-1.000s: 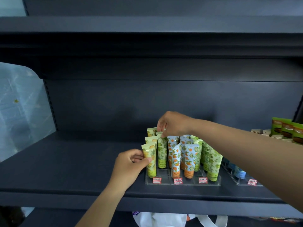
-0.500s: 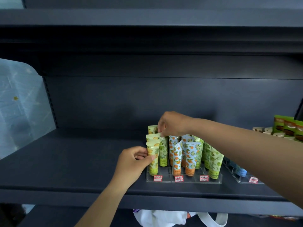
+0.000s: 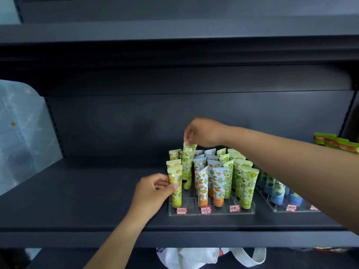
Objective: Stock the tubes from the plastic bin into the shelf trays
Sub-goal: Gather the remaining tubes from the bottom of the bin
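Here the right hand (image 3: 202, 132) reaches in from the right over the clear tray (image 3: 211, 211) and pinches the crimped top end of a green tube (image 3: 188, 164) between thumb and fingertips. That tube hangs directly below the hand, long axis close to upright with a slight lean, its cap end low among the other tubes in the second row from the left, behind the front tubes; whether the cap already sits on the tray floor is hidden. It stands taller than its neighbours, so by the look of it it is not fully seated. The left hand (image 3: 155, 191) is nearer the viewer and lower, at the tray's front left corner, where its thumb and fingers grip a yellow tube (image 3: 175, 188) standing upright in the front slot of the leftmost row, just beside the green one's row. The coming move seems to turn on the vertical line: the green tube lies straight under the right hand, so a plain drop along its own axis should settle it, while the left hand keeps the yellow tube from being nudged over. The right hand is the one placed for that; the left is beside, not above. The tray sits near the front edge of the dark shelf (image 3: 97, 200), a second tray (image 3: 283, 208) of blue tubes to its right. No plastic bin is in view; a white bag (image 3: 194, 257) shows below the shelf.
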Demonstrator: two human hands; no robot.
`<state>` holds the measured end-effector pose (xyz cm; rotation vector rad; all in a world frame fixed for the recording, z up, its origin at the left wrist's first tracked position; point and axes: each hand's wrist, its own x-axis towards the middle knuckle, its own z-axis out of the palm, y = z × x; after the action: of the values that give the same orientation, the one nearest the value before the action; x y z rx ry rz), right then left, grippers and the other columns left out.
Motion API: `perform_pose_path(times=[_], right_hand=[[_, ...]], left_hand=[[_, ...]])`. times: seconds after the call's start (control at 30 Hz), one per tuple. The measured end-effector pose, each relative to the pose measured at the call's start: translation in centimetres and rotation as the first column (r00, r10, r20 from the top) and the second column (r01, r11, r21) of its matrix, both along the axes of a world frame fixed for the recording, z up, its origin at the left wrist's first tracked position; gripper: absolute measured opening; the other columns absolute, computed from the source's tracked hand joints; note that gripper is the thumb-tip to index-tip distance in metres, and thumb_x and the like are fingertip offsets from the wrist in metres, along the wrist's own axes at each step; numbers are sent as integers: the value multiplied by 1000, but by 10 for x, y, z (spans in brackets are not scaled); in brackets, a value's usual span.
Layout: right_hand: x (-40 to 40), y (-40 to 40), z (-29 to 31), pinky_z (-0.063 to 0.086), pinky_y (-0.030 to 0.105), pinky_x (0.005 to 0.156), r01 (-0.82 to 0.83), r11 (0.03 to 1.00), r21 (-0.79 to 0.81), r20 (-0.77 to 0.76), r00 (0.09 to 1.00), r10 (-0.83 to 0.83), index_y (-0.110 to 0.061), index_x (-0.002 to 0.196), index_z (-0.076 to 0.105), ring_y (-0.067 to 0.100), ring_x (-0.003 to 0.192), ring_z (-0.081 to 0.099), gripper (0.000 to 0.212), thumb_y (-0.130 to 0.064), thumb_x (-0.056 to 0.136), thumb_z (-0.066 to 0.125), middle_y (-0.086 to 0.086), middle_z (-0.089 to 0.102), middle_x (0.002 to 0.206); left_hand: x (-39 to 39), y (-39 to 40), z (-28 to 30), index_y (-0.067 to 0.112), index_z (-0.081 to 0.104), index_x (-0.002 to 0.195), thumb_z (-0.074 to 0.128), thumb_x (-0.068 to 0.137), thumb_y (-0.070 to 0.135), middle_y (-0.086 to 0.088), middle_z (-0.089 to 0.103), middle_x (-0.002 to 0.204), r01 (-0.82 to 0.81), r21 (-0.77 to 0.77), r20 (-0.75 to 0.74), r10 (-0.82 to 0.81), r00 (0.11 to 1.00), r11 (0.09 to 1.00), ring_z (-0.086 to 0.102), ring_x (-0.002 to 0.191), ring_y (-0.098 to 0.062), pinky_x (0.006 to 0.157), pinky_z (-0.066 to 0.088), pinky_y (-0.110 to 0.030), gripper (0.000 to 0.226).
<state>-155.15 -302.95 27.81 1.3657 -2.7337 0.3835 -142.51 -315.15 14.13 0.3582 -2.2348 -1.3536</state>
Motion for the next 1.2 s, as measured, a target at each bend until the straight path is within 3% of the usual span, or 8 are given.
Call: perform_pose_path(times=[0.23,0.37,0.47,0.73,0.97,1.2], right_hand=[[3,43,37,37,19,72,15,977,-213,-88,996,-34,-14,97,69,9,87,55,13,-22,90,61,-2,64,94],[4,77,47,38,11,58,33,956,-291,-111,992,-68,-12,92,69,10,80,56,10,-18,88,63,1,65,86],[7,100,45,35,3,53,53,960,-274,-100,992,-83,-11,91,70,9,75,56,9,-18,88,64,-1,65,79],[15,132,11,44,14,67,64,978,-199,-17,997,-69,-17,86,68,1,71,57,5,-18,89,64,-13,62,75],[12,134,-23,42,11,64,52,975,-214,53,998,-41,-16,83,68,1,70,56,6,-17,88,65,-12,62,74],[10,129,-39,45,14,69,56,967,-248,86,996,-36,-14,86,68,2,73,57,6,-16,89,63,-11,62,77]], left_hand=[[2,0,5,22,71,75,78,74,21,6,70,73,-37,-101,25,39,999,994,64,71,-3,61,43,-9,7],[4,2,7,25,68,72,78,74,18,8,69,74,-34,-135,46,41,998,990,63,71,-2,59,41,-8,12],[5,3,10,24,67,74,78,73,18,6,70,77,-31,-136,61,39,997,990,64,72,-6,63,43,-13,13],[15,10,14,19,63,98,79,72,25,6,64,95,-221,-156,-35,219,975,963,61,87,-13,73,44,-24,32],[32,30,4,23,63,92,78,73,24,11,64,93,-176,-227,-25,175,984,958,59,87,-9,66,39,-12,24],[33,31,2,25,63,92,79,71,27,13,63,92,-171,-250,-2,176,984,953,59,88,-8,67,39,-11,26]])
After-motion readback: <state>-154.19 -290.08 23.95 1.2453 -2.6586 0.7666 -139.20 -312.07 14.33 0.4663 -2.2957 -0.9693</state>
